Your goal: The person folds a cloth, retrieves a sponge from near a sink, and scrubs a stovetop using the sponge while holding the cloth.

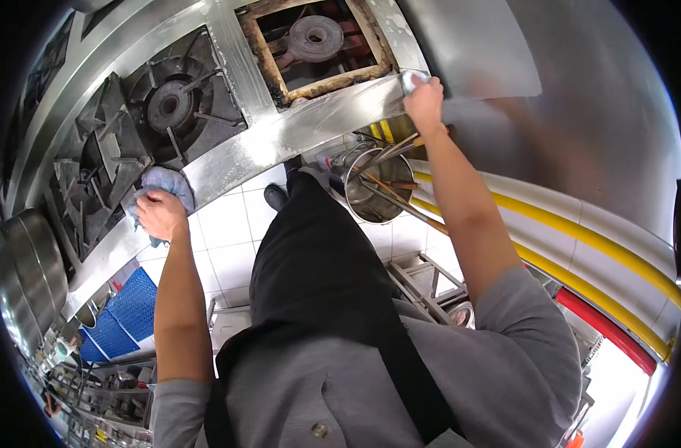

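Observation:
My left hand (161,215) is closed on a bunched blue-grey cloth (167,184), which rests on the front steel edge of the stove (225,166). Beside it is a burner with a dark grate (169,108). With my right arm stretched forward, my right hand (425,104) grips a small pale wad (411,79), its kind unclear. That wad presses on the stove's front edge near the right corner, next to the steel side wall. Left of this hand is a square burner opening with a browned, crusted rim (389,56) and a bare round burner (316,39) inside.
Below the stove edge, a metal pot (375,213) holds several long-handled tools. Yellow pipes (579,231) and a red pipe (605,330) run along the right wall. A blue perforated mat or basket (124,310) and a large steel pot (30,272) are at left.

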A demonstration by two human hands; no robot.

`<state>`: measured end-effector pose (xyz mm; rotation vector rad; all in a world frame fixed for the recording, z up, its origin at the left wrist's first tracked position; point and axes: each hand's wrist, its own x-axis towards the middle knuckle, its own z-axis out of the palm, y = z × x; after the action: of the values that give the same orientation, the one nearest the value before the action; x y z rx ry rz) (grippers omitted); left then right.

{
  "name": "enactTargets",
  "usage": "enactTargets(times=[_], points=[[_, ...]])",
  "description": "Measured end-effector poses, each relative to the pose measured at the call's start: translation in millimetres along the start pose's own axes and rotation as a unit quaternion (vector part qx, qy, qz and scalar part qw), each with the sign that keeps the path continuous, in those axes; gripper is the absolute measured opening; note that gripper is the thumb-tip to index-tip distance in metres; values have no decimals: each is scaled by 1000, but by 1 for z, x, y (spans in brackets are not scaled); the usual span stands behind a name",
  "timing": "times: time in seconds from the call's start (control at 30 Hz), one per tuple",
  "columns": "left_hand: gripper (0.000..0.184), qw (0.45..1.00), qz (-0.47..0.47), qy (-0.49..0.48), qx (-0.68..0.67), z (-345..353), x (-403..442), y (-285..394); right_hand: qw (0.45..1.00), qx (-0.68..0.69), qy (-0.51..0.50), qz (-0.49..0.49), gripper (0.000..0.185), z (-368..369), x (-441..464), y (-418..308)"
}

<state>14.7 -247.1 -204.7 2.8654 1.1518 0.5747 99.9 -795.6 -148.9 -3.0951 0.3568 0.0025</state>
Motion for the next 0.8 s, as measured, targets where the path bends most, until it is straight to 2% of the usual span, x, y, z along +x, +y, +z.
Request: enactTargets(times=[0.07, 0.13, 0.17, 0.23, 0.3, 0.37, 0.4, 0.43, 0.5, 0.57, 0.63, 0.7, 0.8], points=[[36, 1000, 0, -5, 0, -1, 2, 1, 999, 42, 27, -20, 42, 22, -10, -25], [35, 1000, -2, -9, 6, -2, 2, 2, 982, 71, 91, -153, 43, 57, -47, -69], [35, 1000, -3, -9, 3, -3, 0, 3, 969, 70, 114, -206, 43, 49, -71, -97], [35, 1000, -3, -10, 8, -4, 1, 3, 969, 141, 8, -202, 44, 28, -77, -100], [35, 1000, -2, -15, 16, -2, 2, 2, 978, 77, 77, -179, 41, 36, -51, -54], [35, 1000, 2, 4, 3, -3, 2, 2, 997, 46, 45, -36, 40, 30, -17, -4], [35, 1000, 0, 4, 3, -4, 3, 2, 997, 46, 45, -38, 40, 24, -14, -8], [36, 1000, -1, -4, 7, -5, 3, 2, 999, -20, 1, -45, 41, 16, -11, -9], [38, 1000, -1, -17, 7, -4, 0, 2, 1000, 19, 14, 2, 46, 16, -19, -27], [38, 1000, -4, -24, 13, -3, 3, 2, 998, 23, 27, -54, 47, 20, -36, -53], [38, 999, -9, -31, 18, -4, 3, 3, 997, 8, 8, -82, 46, 6, -30, -33], [35, 1000, -4, -14, 13, -5, 2, 3, 1000, -8, 16, 2, 45, 6, -11, -9], [34, 1000, -5, -9, 5, -5, 1, 3, 1000, 13, 17, -1, 42, 15, -18, -31]])
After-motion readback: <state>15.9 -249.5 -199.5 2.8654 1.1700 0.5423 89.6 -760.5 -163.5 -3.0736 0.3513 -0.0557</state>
